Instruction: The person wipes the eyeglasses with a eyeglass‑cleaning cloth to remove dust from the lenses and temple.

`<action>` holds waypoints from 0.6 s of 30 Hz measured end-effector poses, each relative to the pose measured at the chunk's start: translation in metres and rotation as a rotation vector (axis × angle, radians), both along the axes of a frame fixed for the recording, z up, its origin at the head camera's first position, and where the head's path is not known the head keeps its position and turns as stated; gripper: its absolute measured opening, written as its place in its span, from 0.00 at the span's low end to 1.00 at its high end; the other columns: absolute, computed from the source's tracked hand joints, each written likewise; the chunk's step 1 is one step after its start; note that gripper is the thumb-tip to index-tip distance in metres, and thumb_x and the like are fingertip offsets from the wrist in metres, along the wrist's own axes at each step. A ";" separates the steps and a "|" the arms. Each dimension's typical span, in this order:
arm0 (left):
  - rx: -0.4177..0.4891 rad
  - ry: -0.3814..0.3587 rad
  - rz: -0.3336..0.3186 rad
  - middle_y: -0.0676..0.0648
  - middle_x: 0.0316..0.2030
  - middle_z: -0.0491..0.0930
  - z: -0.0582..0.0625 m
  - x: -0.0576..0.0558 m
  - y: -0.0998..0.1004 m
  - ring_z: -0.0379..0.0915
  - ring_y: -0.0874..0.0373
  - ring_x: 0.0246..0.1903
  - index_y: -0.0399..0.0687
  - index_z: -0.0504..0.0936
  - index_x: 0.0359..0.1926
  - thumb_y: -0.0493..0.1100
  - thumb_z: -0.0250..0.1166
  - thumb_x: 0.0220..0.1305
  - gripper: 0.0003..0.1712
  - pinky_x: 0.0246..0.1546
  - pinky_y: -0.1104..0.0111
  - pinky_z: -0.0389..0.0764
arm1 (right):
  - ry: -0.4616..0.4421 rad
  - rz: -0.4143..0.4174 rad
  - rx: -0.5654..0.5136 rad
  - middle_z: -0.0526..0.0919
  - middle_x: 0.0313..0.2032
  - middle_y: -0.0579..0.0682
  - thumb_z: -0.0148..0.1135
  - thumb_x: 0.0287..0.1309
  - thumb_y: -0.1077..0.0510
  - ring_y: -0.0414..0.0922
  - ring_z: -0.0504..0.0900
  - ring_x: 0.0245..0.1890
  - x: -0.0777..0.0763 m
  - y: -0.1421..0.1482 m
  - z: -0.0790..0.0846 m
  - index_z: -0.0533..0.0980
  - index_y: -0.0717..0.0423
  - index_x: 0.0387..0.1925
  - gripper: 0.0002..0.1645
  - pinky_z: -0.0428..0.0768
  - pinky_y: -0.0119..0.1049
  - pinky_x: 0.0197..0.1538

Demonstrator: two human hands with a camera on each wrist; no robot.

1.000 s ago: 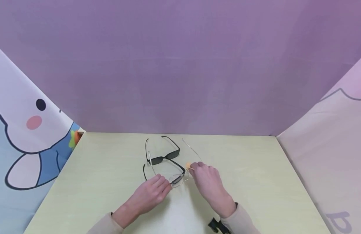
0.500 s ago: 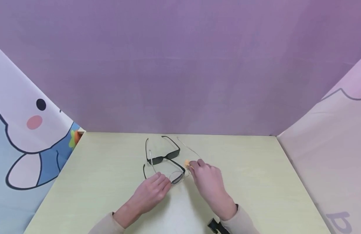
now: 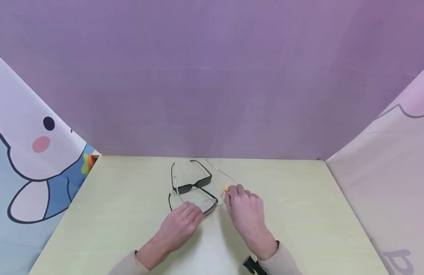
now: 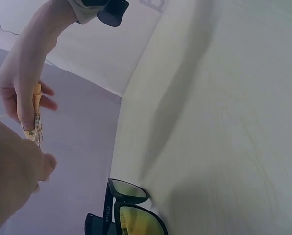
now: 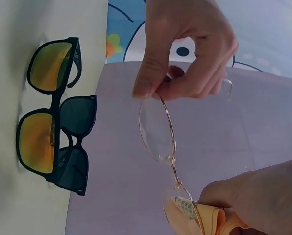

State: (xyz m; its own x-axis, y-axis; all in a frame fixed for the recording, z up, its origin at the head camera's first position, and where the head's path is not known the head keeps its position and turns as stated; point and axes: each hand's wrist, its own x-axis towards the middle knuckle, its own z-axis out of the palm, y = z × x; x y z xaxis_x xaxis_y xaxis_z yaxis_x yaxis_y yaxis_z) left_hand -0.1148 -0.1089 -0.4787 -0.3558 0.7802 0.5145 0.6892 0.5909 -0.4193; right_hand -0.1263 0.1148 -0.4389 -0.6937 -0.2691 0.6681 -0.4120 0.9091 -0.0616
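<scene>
A pair of thin gold-rimmed eyeglasses [image 5: 172, 132] with clear lenses is held up above the table between both hands. My left hand [image 3: 179, 229] pinches the outer edge of one lens between thumb and fingers. Folded over the other lens is an orange-yellow cloth [image 5: 217, 218] with a printed patch, gripped by my right hand [image 3: 246, 217]. One long temple [image 3: 220, 170] of the eyeglasses points away from me, toward the back wall. In the left wrist view the hands hide most of the eyeglasses.
Two pairs of black-framed sunglasses lie on the table [image 3: 294, 206]: one with dark lenses [image 3: 184, 188] farther back, one with orange mirrored lenses [image 5: 36, 142] nearer, partly behind my left hand. A purple wall [image 3: 212, 84] stands behind the table, with printed panels at both sides.
My right hand has shifted slightly away from me and to the right with the cloth. The eyeglasses have turned a little, their right temple swinging left. The sunglasses stay in place.
</scene>
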 end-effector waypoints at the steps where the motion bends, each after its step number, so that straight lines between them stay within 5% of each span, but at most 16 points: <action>1: -0.001 -0.003 0.003 0.50 0.34 0.86 0.000 0.000 0.000 0.79 0.59 0.36 0.45 0.86 0.36 0.29 0.37 0.72 0.28 0.45 0.70 0.82 | 0.005 0.000 0.002 0.79 0.19 0.47 0.74 0.52 0.63 0.38 0.66 0.11 -0.001 0.001 -0.001 0.80 0.58 0.23 0.08 0.61 0.27 0.12; 12: 0.043 0.013 0.022 0.50 0.30 0.82 -0.005 -0.003 -0.006 0.74 0.57 0.33 0.44 0.83 0.32 0.28 0.37 0.71 0.26 0.41 0.69 0.78 | 0.006 0.059 -0.017 0.82 0.22 0.46 0.73 0.54 0.60 0.39 0.74 0.14 -0.002 0.013 -0.001 0.85 0.55 0.29 0.03 0.67 0.28 0.14; 18: 0.094 0.027 0.025 0.51 0.31 0.83 -0.002 -0.004 -0.009 0.77 0.57 0.34 0.44 0.84 0.32 0.27 0.36 0.72 0.28 0.43 0.68 0.80 | 0.045 0.243 -0.166 0.82 0.24 0.43 0.70 0.57 0.59 0.35 0.74 0.16 0.000 0.018 -0.001 0.85 0.55 0.35 0.04 0.71 0.25 0.17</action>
State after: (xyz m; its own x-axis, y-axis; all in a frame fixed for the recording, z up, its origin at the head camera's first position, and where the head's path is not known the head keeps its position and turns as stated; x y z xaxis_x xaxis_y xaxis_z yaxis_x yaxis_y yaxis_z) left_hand -0.1190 -0.1179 -0.4811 -0.3599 0.7190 0.5945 0.6629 0.6455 -0.3794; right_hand -0.1264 0.1324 -0.4395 -0.5911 -0.3083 0.7453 -0.6221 0.7624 -0.1780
